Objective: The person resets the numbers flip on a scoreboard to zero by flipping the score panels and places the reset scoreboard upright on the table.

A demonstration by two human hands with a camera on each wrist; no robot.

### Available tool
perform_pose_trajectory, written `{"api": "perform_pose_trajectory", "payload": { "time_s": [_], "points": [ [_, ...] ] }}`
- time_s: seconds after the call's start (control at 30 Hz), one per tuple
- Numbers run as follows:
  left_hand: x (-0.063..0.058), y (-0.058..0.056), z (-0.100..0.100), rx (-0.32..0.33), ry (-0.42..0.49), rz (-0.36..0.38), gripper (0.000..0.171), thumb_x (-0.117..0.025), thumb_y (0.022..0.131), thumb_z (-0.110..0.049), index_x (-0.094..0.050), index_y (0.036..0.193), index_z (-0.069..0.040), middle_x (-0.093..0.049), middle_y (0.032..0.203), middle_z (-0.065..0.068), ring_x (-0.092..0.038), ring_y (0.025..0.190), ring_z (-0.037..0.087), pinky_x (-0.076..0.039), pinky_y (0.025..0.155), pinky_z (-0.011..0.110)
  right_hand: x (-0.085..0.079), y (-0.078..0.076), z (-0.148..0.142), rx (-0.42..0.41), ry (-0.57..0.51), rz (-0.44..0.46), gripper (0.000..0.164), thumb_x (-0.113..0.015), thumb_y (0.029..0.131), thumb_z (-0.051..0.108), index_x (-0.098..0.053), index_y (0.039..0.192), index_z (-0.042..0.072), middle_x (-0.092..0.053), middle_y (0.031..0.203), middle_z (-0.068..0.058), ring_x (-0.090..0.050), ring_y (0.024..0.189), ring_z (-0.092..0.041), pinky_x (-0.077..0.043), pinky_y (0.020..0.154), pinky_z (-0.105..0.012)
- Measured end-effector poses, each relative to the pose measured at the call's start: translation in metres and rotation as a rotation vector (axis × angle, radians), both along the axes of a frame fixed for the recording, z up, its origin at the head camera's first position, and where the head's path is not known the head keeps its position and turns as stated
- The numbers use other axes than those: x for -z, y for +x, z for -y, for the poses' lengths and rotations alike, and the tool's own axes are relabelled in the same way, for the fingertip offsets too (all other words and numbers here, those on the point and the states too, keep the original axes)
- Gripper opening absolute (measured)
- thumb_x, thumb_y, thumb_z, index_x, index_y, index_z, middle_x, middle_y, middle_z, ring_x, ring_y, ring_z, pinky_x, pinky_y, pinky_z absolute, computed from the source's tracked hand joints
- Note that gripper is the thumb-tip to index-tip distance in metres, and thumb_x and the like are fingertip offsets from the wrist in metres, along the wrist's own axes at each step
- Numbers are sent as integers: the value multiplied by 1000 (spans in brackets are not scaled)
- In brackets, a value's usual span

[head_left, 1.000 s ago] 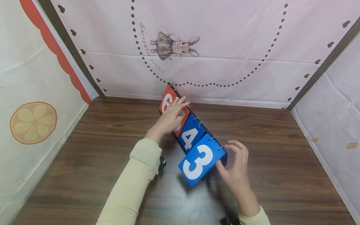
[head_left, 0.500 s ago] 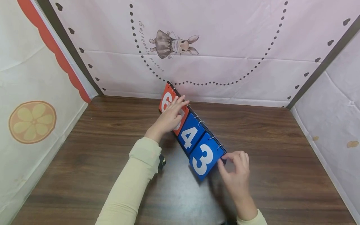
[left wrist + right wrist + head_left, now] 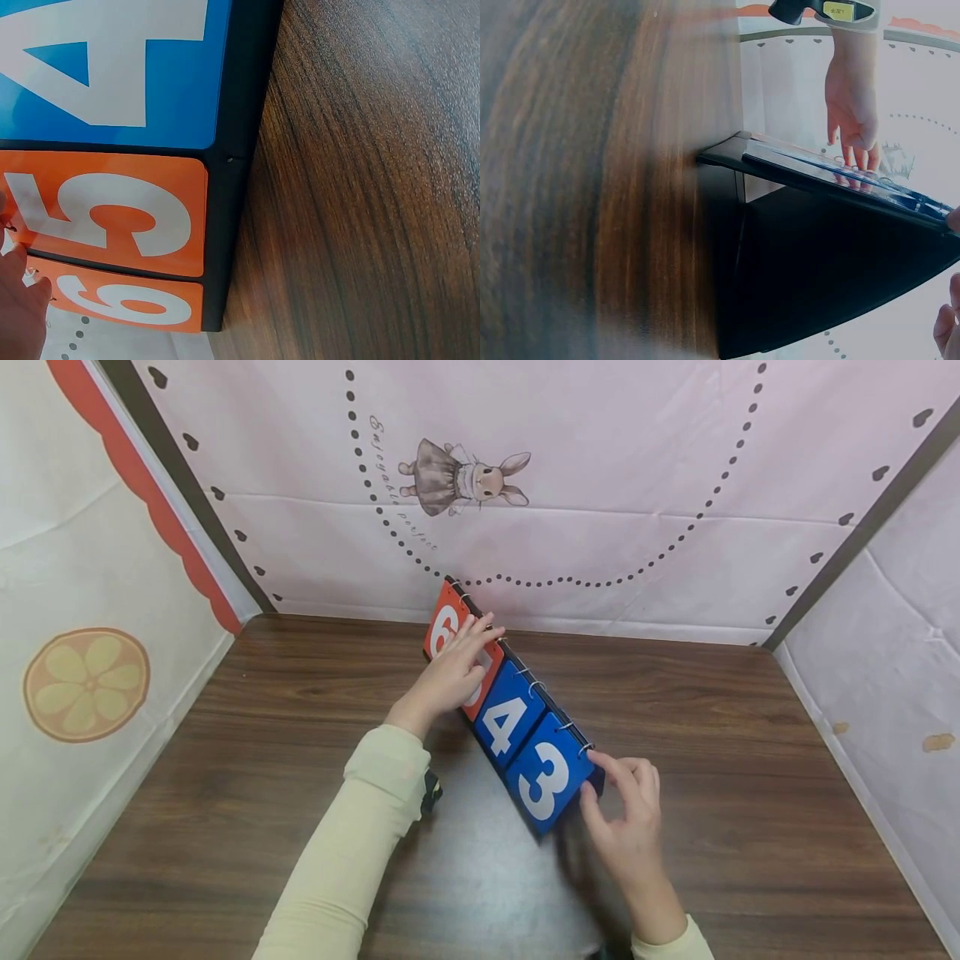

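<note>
A flip scoreboard [image 3: 491, 756] stands slantwise on the table, a tent-shaped black stand with ring-bound number cards. Its red cards show 6 and 5 in the left wrist view; blue cards show 4 [image 3: 504, 724] and 3 [image 3: 545, 781]. My left hand [image 3: 446, 677] rests on the red cards [image 3: 112, 210] with fingers extended to the top edge, partly hiding the 5 in the head view. At the near end, my right hand [image 3: 628, 814] has its thumb at the side edge of the blue 3 card and its fingertips by the top ring. That card lies against the stand.
The brown wooden table [image 3: 300, 710] extends around the scoreboard. Behind it rises a pink wall cloth [image 3: 615, 460] with a rabbit print, close to the scoreboard's far end. Pale cloth walls [image 3: 90, 568] stand at both sides.
The blue 3 card has swung down from a raised tilt to lie flat against the stand. My right hand has moved in to its upper edge. My left hand has stayed put.
</note>
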State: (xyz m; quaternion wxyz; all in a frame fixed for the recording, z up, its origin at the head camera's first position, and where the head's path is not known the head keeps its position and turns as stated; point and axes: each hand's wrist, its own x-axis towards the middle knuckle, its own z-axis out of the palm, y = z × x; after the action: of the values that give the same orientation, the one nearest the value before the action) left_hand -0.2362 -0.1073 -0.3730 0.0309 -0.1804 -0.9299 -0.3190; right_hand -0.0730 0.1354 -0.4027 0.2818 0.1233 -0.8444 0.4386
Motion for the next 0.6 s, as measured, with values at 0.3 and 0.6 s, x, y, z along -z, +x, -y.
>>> {"api": "perform_pose_trajectory", "payload": {
  "time_s": [0.3,0.6],
  "points": [
    [1,-1,-1,-2,3,4,58,-50,92,-18,-30,144,-32,-10,152,-16,2,139,8,-15,107,56,1,1,-1,-26,-26,-4,32,-64,79,-1,-65,110,7,-48,92,-11,-41,93,-18,-36,78,-25],
    [1,-1,0,3,1,-11,57,-49,92,-16,-31,144,-31,-12,153,-12,1,139,9,-14,108,53,2,-1,3,20,-42,-2,26,-71,80,7,-66,105,8,-48,90,-8,-41,91,-15,-39,77,-24]
  ]
}}
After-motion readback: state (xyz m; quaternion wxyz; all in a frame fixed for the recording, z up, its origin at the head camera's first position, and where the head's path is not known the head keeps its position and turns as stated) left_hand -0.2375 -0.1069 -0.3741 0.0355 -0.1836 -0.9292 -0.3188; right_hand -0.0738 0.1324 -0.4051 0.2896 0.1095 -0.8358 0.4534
